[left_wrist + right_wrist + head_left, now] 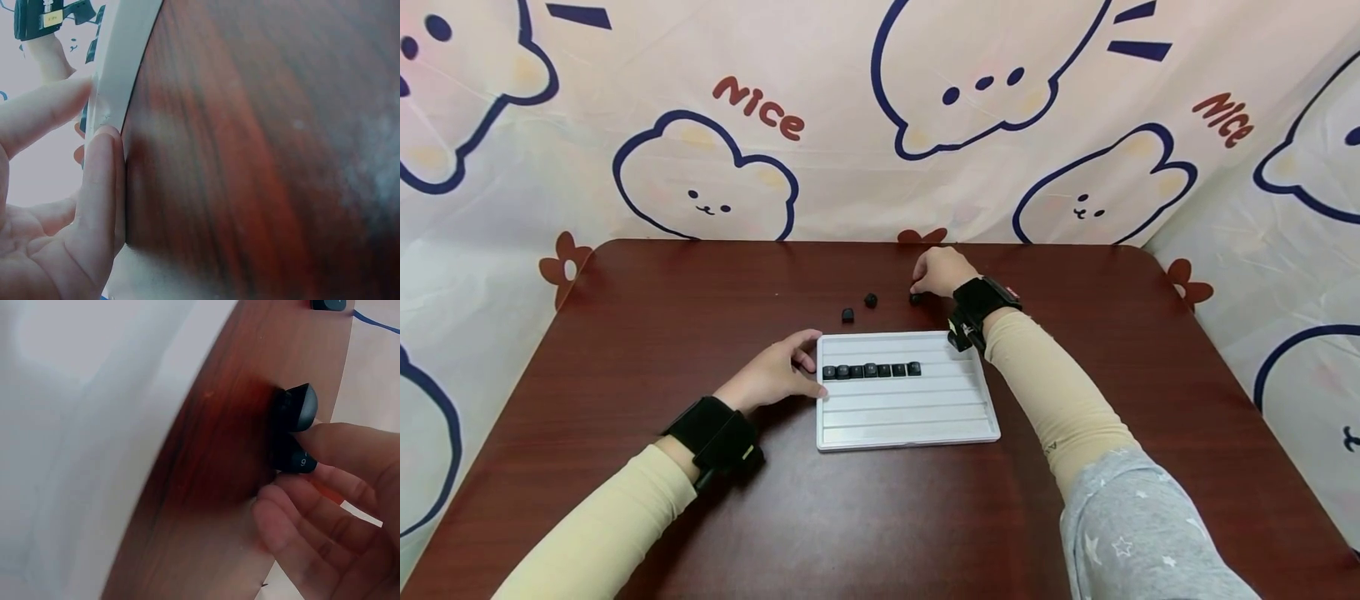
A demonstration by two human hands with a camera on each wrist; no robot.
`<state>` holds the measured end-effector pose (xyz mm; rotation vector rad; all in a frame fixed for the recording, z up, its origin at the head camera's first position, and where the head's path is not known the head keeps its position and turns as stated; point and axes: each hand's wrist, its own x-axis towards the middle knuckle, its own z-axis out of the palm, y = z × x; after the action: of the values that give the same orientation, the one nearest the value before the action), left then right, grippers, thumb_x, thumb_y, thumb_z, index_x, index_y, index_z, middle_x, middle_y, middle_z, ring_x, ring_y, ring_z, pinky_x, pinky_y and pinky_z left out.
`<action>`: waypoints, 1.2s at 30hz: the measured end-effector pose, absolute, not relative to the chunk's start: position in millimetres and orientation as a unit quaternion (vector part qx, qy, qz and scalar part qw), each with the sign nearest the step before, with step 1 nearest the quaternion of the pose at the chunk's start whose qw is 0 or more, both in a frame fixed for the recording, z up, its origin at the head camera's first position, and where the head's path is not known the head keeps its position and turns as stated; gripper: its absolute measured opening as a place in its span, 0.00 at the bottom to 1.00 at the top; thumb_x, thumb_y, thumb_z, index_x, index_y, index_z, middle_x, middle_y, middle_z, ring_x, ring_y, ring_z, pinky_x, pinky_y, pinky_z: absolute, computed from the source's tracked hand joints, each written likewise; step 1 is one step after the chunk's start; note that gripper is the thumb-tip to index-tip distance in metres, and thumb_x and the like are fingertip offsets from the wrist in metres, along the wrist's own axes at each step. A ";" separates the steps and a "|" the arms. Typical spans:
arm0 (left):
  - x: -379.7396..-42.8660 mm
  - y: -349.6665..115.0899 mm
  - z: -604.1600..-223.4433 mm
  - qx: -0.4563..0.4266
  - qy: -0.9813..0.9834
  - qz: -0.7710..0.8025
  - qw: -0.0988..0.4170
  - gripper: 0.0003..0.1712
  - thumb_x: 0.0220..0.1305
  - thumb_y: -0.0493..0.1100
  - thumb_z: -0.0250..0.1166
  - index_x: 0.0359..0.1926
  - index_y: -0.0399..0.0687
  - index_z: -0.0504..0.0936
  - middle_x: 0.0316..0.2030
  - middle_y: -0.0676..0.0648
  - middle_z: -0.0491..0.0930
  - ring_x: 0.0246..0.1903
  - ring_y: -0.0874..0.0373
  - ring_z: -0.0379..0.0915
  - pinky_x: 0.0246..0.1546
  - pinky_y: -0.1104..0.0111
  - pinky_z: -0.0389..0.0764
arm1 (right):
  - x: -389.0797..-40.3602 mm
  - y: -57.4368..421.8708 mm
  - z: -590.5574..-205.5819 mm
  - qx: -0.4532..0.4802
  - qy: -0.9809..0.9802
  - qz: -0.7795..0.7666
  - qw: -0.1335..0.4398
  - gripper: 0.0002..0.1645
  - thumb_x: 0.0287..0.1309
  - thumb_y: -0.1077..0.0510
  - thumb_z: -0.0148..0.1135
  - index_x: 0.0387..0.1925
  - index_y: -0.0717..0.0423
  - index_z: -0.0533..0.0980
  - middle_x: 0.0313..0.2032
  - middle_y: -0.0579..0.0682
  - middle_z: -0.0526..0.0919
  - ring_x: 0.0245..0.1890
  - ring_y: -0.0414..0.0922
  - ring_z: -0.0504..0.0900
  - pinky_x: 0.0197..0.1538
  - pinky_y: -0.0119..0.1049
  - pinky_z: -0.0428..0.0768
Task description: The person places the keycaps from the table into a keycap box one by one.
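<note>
Near the far table edge, my right hand (pixel 942 272) pinches a black keycap (pixel 294 455) bearing a white character. Another black keycap (pixel 301 407) stands close beside it in the right wrist view. In the head view, two loose keycaps, one nearer (pixel 847 315) and one farther (pixel 870 300), lie left of that hand. A white ridged tray (pixel 910 417) rests flat on the table, with a row of several black keycaps (pixel 870 370) along one of its upper ridges. Against the tray's left rim, my left hand (pixel 778 371) rests its thumb; its other fingers extend beside the corner.
The dark brown wooden table (pixel 700 283) has its far edge just beyond the right hand. Behind it hangs a pale cloth (pixel 842 183) with cartoon prints. Black bands (pixel 718 437) wrap both wrists.
</note>
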<state>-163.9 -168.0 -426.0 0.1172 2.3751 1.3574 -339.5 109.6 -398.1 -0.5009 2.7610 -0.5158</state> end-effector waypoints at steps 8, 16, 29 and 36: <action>-163.4 -168.0 -423.8 0.043 0.851 0.485 0.198 0.50 0.53 0.36 0.80 0.74 0.41 0.64 0.44 0.39 0.77 0.44 0.48 0.71 0.36 0.64 0.73 | -341.3 109.7 -400.7 -0.177 0.960 -0.172 0.133 0.08 0.63 0.58 0.72 0.38 0.60 0.83 0.41 0.57 0.84 0.43 0.55 0.79 0.49 0.49 0.77; -162.5 -167.4 -421.2 0.045 0.849 0.487 0.199 0.51 0.53 0.35 0.80 0.74 0.40 0.64 0.44 0.39 0.77 0.44 0.48 0.71 0.35 0.64 0.72 | -335.9 110.0 -396.0 -0.170 0.961 -0.183 0.121 0.08 0.58 0.59 0.75 0.32 0.59 0.82 0.33 0.55 0.85 0.37 0.52 0.81 0.43 0.46 0.77; -162.3 -167.8 -422.3 0.041 0.850 0.486 0.197 0.50 0.52 0.35 0.80 0.74 0.41 0.65 0.43 0.39 0.77 0.38 0.50 0.72 0.34 0.64 0.72 | -332.9 118.0 -395.7 -0.182 0.954 -0.200 0.131 0.12 0.67 0.56 0.68 0.46 0.60 0.87 0.30 0.52 0.87 0.26 0.46 0.81 0.41 0.43 0.78; -161.7 -167.8 -424.1 0.037 0.852 0.484 0.196 0.50 0.52 0.36 0.80 0.74 0.43 0.65 0.43 0.40 0.77 0.38 0.50 0.72 0.34 0.64 0.72 | -332.5 124.2 -396.4 -0.161 0.951 -0.216 0.152 0.11 0.69 0.54 0.67 0.43 0.57 0.87 0.27 0.51 0.84 0.26 0.46 0.80 0.40 0.42 0.76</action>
<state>-161.7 -167.8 -424.1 0.1035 2.3866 1.3546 -332.5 124.2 -396.4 -0.4628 2.7280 -0.6193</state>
